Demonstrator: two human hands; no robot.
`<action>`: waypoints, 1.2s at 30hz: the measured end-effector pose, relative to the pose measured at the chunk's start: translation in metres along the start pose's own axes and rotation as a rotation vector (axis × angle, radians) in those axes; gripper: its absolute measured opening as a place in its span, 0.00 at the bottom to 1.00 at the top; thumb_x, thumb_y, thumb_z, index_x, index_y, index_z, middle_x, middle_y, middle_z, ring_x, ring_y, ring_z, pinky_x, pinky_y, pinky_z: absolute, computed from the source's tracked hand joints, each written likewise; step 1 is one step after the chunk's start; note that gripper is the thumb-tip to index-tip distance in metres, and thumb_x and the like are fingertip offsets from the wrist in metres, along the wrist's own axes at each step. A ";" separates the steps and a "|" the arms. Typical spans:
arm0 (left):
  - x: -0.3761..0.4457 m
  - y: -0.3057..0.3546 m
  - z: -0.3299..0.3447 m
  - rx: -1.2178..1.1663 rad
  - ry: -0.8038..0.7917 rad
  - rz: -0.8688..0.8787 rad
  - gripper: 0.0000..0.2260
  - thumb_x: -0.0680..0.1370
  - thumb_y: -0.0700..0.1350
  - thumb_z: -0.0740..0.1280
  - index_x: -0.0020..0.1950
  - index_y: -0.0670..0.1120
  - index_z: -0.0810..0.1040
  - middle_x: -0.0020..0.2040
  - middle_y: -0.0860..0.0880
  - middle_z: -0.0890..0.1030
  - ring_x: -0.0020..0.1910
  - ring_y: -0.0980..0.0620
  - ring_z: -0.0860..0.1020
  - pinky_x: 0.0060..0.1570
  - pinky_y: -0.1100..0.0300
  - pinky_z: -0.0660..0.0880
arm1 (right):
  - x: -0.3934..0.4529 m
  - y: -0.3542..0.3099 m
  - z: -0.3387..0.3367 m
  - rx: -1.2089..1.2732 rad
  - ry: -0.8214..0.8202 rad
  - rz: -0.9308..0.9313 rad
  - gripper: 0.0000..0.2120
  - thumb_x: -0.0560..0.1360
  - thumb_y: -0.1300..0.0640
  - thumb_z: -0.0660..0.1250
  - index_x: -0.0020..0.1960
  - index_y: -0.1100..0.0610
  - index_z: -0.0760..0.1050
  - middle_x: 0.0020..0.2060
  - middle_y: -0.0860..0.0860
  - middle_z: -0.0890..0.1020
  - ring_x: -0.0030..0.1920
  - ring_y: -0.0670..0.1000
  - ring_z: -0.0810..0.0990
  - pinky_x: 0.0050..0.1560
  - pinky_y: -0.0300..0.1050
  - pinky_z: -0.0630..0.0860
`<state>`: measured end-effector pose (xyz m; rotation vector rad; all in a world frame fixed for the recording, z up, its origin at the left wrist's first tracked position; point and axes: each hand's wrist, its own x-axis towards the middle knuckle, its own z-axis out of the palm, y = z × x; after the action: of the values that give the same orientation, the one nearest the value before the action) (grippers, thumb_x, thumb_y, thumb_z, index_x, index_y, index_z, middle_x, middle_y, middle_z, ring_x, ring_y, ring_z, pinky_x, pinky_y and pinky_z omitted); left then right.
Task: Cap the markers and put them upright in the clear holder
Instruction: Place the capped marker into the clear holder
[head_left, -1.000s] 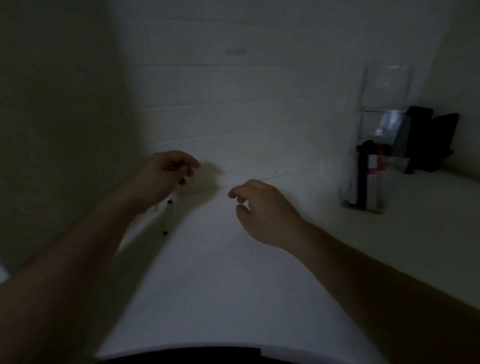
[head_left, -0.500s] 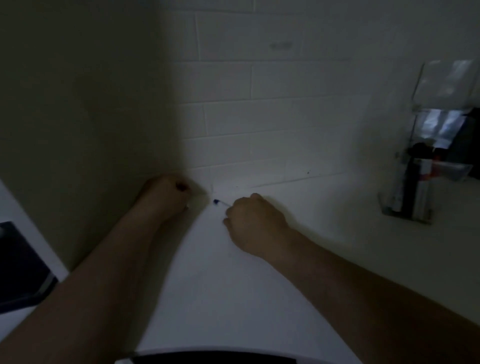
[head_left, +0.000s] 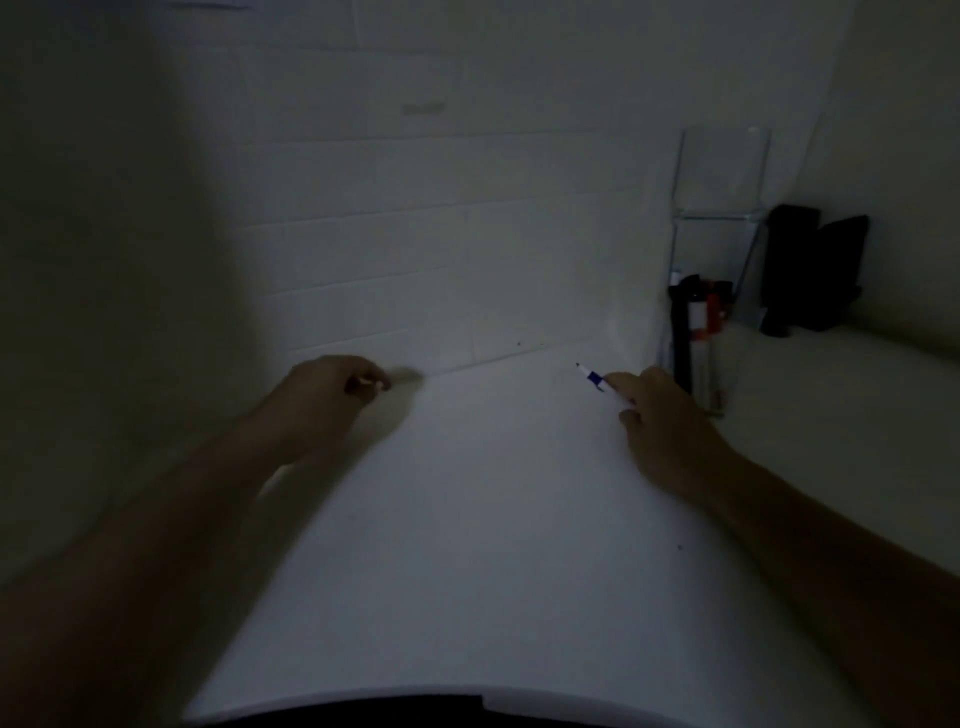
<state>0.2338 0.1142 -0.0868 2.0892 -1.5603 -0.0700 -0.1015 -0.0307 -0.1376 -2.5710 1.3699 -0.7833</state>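
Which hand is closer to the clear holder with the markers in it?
Right. The right hand, holding a blue marker, sits just beside the clear holder, at its base. The left hand is far off to the left, near the wall.

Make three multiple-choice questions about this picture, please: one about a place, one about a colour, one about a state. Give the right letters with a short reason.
1. Where does the clear holder stand?
A. near the camera, by the left arm
B. on the white counter, by the wall on the right
C. in the left hand

2. What colour is the band near the tip of the marker in the right hand?
A. blue
B. green
C. yellow

3. What is the state of that marker?
A. standing in the holder
B. lying loose on the counter
C. held by the right hand's fingers

Answers: 1 B, the holder stands at the right wall; 2 A, the band looks blue; 3 C, the fingers curl round its body, tip pointing up and left.
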 end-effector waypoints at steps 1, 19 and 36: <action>0.003 0.018 0.003 -0.043 0.006 0.028 0.05 0.80 0.47 0.67 0.51 0.55 0.82 0.47 0.53 0.83 0.47 0.52 0.81 0.39 0.63 0.71 | -0.002 0.000 -0.001 0.056 0.040 -0.006 0.13 0.80 0.61 0.62 0.62 0.54 0.76 0.47 0.56 0.73 0.43 0.54 0.73 0.43 0.45 0.65; 0.024 0.122 0.110 -0.519 -0.137 0.252 0.03 0.76 0.45 0.72 0.47 0.54 0.84 0.34 0.61 0.83 0.32 0.66 0.77 0.39 0.65 0.70 | -0.007 0.005 -0.017 0.233 0.126 -0.122 0.09 0.78 0.51 0.67 0.44 0.53 0.83 0.32 0.48 0.81 0.32 0.46 0.77 0.32 0.43 0.72; 0.015 0.132 0.114 -0.302 -0.053 0.376 0.01 0.76 0.51 0.71 0.45 0.56 0.83 0.40 0.59 0.83 0.41 0.66 0.80 0.39 0.77 0.69 | -0.009 0.002 -0.012 -0.108 0.155 -0.278 0.14 0.77 0.44 0.59 0.45 0.49 0.80 0.35 0.50 0.73 0.37 0.52 0.74 0.35 0.50 0.74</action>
<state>0.0835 0.0318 -0.1235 1.5523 -1.8216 -0.2131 -0.1133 -0.0227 -0.1312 -2.8808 1.1330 -0.9942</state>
